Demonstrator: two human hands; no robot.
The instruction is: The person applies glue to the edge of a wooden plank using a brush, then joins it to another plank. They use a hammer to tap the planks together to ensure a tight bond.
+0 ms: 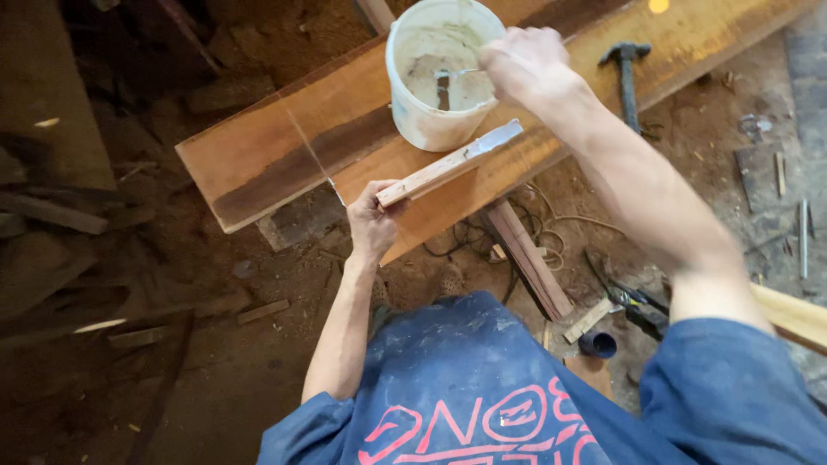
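Note:
My left hand (372, 217) grips the near end of a thin wooden strip (448, 165) that slants up toward a white plastic bucket (431, 120); the strip's far end is smeared with pale paste. My right hand (524, 62) reaches over the bucket's rim and holds a small scraper (444, 86), whose blade dips into the grey-beige paste inside. The bucket stands on a wide reddish-brown plank (284, 146) lying across the dirt floor. I wear a blue shirt with pink print.
A hammer (626, 73) lies on the ground past the plank at upper right. Wood offcuts (530, 258), a coil of cord (551, 232), pliers (633, 301) and a small dark cup (598, 344) lie near my knees. Dark timber scraps lie piled at left.

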